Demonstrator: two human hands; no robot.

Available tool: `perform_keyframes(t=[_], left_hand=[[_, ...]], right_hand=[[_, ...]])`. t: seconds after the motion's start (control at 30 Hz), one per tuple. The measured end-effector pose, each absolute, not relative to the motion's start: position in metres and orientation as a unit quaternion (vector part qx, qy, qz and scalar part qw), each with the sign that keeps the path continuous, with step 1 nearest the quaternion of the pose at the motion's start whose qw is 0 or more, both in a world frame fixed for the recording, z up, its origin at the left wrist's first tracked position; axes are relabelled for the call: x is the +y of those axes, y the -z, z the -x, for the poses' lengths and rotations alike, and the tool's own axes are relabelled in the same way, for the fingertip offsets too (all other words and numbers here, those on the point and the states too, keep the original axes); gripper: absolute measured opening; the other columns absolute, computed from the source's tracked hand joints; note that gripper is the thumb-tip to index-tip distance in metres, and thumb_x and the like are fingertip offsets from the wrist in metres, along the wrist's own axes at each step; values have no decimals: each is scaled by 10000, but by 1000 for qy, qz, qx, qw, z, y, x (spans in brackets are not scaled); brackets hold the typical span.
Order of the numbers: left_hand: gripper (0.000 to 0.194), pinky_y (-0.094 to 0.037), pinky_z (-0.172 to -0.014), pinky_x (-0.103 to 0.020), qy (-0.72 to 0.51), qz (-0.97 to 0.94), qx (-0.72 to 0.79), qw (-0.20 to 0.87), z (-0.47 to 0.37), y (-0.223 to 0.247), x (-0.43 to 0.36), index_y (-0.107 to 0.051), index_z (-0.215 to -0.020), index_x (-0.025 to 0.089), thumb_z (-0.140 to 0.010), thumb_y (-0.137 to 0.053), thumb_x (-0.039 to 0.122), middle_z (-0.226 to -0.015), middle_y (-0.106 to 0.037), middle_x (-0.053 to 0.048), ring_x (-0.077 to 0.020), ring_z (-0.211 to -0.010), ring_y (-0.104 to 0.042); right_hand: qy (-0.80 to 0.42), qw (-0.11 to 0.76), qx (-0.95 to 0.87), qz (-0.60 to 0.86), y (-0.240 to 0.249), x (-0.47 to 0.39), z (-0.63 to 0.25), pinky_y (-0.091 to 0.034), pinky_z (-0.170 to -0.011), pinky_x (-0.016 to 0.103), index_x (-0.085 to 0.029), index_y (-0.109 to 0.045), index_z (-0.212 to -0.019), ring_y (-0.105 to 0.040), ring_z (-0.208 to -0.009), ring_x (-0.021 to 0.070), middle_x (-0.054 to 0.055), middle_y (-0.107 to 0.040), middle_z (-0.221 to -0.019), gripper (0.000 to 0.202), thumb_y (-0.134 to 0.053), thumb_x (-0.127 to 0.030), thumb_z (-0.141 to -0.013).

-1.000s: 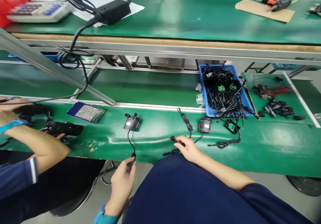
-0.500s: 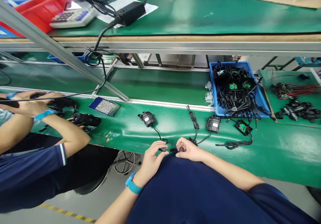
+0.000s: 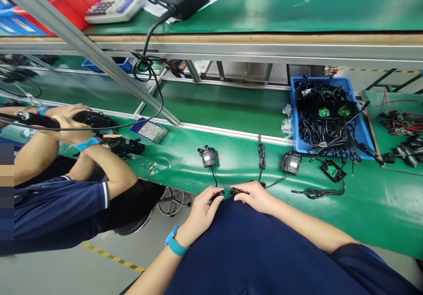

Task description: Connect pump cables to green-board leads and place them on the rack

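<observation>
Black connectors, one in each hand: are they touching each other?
Apart. The head view shows a narrow gap between the left connector, held in the left hand, and the right connector, held in the right hand.

Left hand (image 3: 202, 207), earlier well apart, now near right hand (image 3: 257, 196); left plug (image 3: 221, 192) faces right plug (image 3: 234, 191); left unit (image 3: 209, 157) turned.

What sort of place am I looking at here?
Probably an electronics assembly workshop. A long green workbench, a blue bin heaped with black cables and circuit boards, and the left hand and right hand each holding a black connector suggest it.
</observation>
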State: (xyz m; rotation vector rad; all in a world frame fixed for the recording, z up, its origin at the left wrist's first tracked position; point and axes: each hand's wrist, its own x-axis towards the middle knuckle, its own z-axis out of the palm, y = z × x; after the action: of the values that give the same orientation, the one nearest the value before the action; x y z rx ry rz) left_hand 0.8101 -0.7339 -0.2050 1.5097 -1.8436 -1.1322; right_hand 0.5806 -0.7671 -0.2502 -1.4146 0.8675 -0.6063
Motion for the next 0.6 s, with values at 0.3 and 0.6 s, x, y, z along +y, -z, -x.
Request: perform_keyframes(t=[0.3,0.6], left_hand=[[262,-503,-855,-302,341,-510,-768,184,-807,206,-741,-654,-1183,207,-1008,-474,285,-1009,-660,-65,-165,-945,-607],[265,-469,-853,-341,333,-480,-806,94,-803,199,-754,-673,-1164,211,-1008,-468,271,-1002,-664,-58,-175,-929,-601]], right_hand=[[254,516,419,703,247,-758,-583,-449,-710,276,-198,-687,-968,-649,-780,174,28,-712,-872,180,-664,-370,-922],[227,422,421,770,255,-754,-580,-488,-773,308,-189,-700,-1038,-686,-866,218,68,-731,-930,241,-620,-402,-958]])
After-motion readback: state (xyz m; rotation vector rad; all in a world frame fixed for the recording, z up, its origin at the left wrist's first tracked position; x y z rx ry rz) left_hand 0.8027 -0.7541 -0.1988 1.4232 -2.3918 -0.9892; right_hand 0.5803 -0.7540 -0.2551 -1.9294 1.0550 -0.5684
